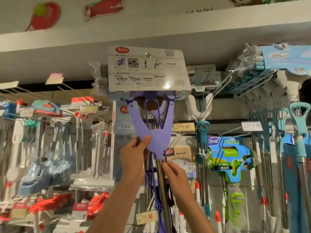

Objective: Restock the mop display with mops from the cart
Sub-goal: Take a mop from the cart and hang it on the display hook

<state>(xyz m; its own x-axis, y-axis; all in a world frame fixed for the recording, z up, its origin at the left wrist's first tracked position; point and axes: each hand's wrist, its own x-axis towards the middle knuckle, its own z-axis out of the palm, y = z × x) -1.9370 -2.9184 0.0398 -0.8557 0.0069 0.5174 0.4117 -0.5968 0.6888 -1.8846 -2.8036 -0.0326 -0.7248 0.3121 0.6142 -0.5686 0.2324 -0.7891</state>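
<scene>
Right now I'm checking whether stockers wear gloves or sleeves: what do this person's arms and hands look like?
Both forearms are bare as far down as the view shows: no sleeves or cuffs visible. The left hand and right hand are bare too, with no gloves. No watch, bracelet or ring shows on either. Fingernails look short and unpainted, though the picture is slightly soft.

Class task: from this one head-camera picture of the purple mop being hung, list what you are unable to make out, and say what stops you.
- Purple mop: its sponge head, hidden behind the packaging card.
- Hook: only its tip shows through the card's hole.
- Steel handle: lower end cut off by the bottom edge.
- Card print: too small and blurred.
- Left hand and right hand: fingers partly hidden behind the mop.
- Cart: out of view.
</scene>
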